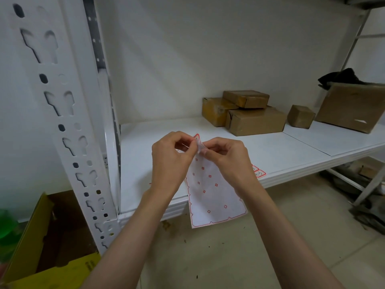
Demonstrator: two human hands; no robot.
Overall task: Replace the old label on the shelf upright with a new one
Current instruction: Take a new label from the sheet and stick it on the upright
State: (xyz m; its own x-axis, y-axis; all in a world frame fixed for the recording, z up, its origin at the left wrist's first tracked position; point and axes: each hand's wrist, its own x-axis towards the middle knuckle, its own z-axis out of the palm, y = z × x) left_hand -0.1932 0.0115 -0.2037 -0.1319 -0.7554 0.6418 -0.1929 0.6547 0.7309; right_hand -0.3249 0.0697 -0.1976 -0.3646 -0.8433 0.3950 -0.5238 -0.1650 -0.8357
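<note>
1. A white, mostly emptied label backing sheet with red border remnants and small red squares (212, 192) is held in front of the body by both hands; it hangs down from the grip over the front edge of the white shelf board (260, 151).
2. The top of the sheet is pinched by the left hand (170, 157), whose fingers are curled, thumb and forefinger closed together on the paper.
3. Just right of that grip, the right hand (227, 157) is seen with its fingertips clamped on the same top edge, where a small red-bordered white label (198, 140) is lifted and curled between the two hands; whether it is fully off the sheet cannot be told.
4. Right of and slightly below the grip, two small red-framed written labels (259, 173) lie on the shelf board near its front edge, partly hidden by the right wrist.
5. Well left of the grip, the white perforated metal shelf upright (68, 122) rises from lower centre to upper left; no label is visible on its facing side.
6. Below and left of the grip, an open yellow cardboard box (52, 257) stands on the floor.
7. Beyond the grip to the right, several brown taped cardboard parcels (250, 115) are stacked at the back of the shelf board.
</note>
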